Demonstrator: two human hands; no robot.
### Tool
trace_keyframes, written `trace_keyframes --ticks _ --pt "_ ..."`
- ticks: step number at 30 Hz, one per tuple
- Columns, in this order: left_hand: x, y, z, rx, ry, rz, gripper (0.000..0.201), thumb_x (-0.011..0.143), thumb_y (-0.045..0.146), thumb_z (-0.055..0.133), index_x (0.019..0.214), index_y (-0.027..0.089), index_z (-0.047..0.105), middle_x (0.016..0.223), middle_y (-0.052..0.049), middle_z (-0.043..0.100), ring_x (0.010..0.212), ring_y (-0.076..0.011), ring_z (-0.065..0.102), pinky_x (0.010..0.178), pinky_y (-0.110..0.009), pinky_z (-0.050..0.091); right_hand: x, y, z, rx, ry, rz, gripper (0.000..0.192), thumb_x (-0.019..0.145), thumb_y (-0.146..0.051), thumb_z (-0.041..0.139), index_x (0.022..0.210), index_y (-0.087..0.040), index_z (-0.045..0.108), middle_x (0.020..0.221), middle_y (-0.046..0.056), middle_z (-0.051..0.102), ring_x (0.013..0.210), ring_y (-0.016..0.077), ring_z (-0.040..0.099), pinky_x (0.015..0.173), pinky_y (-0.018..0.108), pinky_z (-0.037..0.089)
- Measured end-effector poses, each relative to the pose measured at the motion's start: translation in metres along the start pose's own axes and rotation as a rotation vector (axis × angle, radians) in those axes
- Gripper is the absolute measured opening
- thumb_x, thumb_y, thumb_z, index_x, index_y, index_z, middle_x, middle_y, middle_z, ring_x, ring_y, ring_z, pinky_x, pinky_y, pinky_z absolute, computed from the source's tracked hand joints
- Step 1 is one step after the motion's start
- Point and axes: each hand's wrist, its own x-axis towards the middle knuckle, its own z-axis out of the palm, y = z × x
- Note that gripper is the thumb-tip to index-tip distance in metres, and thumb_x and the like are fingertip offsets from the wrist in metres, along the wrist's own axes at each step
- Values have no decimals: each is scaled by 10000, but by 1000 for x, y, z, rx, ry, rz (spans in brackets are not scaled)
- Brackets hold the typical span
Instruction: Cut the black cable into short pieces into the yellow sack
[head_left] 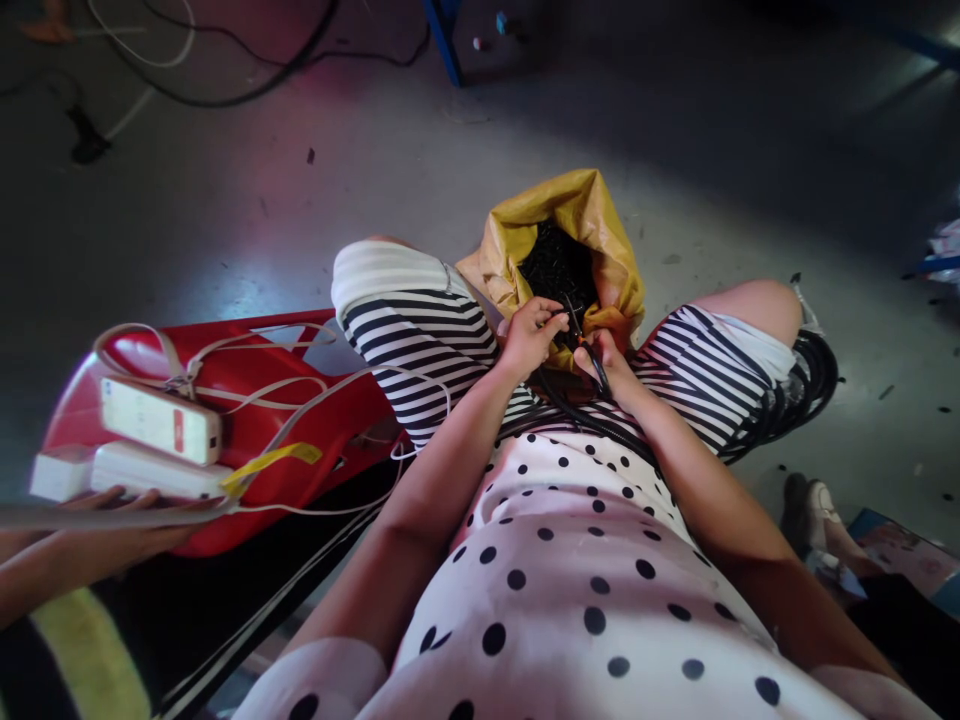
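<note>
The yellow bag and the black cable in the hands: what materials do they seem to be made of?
The yellow bag looks like thin plastic film: glossy and crumpled into sharp folds. The black cable, held by the left hand and right hand, seems rubber- or plastic-sheathed: smooth, bending freely.

A red plastic seat [322, 420] sits low at the left, just beside the striped shorts [420, 340]. On it lie two white power strips [161, 420], their pale cords [247, 385] looped and tangled across the red surface, with a strip of yellow tape [270, 460] over the nearer one. Another person's hand [127, 520] rests under the nearer strip at the seat's edge. The grey concrete floor [712, 150] carries scattered dark scraps. Black and white cables [187, 70] trail across it at the upper left, and a blue metal leg [444, 40] stands at the top.
</note>
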Motion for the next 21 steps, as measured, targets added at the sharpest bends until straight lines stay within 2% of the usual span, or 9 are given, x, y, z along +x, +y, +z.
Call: trace_keyframes --ticks 3,12,21 --pt "0 -1 0 -21 23 1 172 991 218 774 1045 203 611 808 46 764 348 -30 402 368 -210 296 0 0 -1 -1 -6 7 820 695 -913 908 976 -293 451 785 -63 534 639 135 482 557 296 378" --pt "2 -4 0 -43 -2 4 239 981 253 813 1049 208 588 817 45 769 352 -26 393 386 -206 289 2 6 -4 -51 -32 11 871 713 -995 821 1017 -293 406 804 -63 518 650 140 480 574 299 393" --pt "1 -2 2 -47 6 -7 166 1011 190 749 1042 204 587 809 47 755 340 -35 384 369 -220 271 1 5 -3 -64 -27 21 849 710 -917 890 1025 -291 411 834 -55 526 690 146 500 588 296 408"
